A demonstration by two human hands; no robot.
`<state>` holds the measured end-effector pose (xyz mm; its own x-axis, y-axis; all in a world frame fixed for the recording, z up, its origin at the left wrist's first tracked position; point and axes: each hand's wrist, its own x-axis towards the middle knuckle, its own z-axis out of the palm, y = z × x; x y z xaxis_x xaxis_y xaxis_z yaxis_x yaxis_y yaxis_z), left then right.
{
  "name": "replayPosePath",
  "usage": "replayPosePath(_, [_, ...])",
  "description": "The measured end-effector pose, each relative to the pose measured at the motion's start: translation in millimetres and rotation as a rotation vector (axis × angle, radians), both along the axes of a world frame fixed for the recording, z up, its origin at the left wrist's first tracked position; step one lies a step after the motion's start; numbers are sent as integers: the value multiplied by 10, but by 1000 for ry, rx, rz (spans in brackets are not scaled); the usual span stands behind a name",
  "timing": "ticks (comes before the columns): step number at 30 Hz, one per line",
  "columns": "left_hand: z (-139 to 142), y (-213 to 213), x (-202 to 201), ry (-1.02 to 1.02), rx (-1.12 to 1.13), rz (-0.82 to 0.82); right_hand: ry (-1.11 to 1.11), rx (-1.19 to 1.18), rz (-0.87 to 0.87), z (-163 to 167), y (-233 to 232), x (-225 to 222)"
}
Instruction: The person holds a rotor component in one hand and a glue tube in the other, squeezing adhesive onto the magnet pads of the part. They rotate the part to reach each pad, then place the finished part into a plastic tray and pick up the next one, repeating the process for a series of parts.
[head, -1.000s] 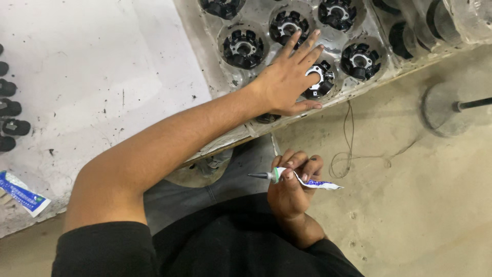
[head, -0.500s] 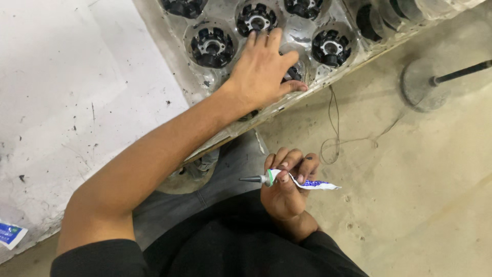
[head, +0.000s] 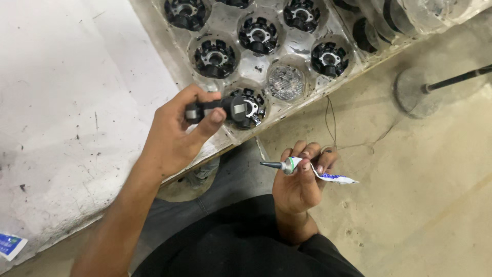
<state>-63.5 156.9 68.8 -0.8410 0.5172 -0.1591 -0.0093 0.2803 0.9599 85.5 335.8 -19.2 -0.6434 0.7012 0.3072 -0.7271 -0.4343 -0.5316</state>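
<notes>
Left hand (head: 177,131) is closed round a black rotor part (head: 212,110) lifted just over the clear tray (head: 307,87) at the bench's front edge; right hand (head: 300,179) pinches a squeezed glue tube (head: 315,172), nozzle bare: glue could drip, or the part could slip onto the floor

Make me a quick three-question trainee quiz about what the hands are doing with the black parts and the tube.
1. True or false: the left hand holds a black round part lifted from the clear moulded tray.
2. What does the right hand hold? A) a screwdriver B) a small squeezed tube with a pointed nozzle C) a rag
3. The empty pocket of the tray lies between how many filled pockets in its row?

Key
1. True.
2. B; the nozzle points toward the left hand.
3. Two: one at each side.
</notes>
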Motion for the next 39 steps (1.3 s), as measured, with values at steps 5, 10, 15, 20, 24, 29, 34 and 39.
replayPosePath(5, [-219,-464,359,30,386,132,-47,-70,-17,-10,14,-256])
replayPosePath(10, [-432,-611,629,-57,464,178,-90,-134,98,17,-9,-433])
replayPosePath(15, [-484,-572,777,4,504,212,-197,-175,192,-27,-366,-498])
replayPosePath(20, [-468,-521,977,222,403,227,-157,-153,234,-155,-606,-693])
replayPosePath(24, [-506,-403,1168,413,414,296,-107,-133,280,-168,-629,-690])
replayPosePath(29, [-576,-295,1257,497,406,358,-87,-202,345,-60,-615,-621])
replayPosePath(34, [-594,-307,1259,466,404,352,-122,-177,315,12,-635,-597])
replayPosePath(39, [-609,-342,1281,427,446,333,-115,-172,340,-7,-650,-589])
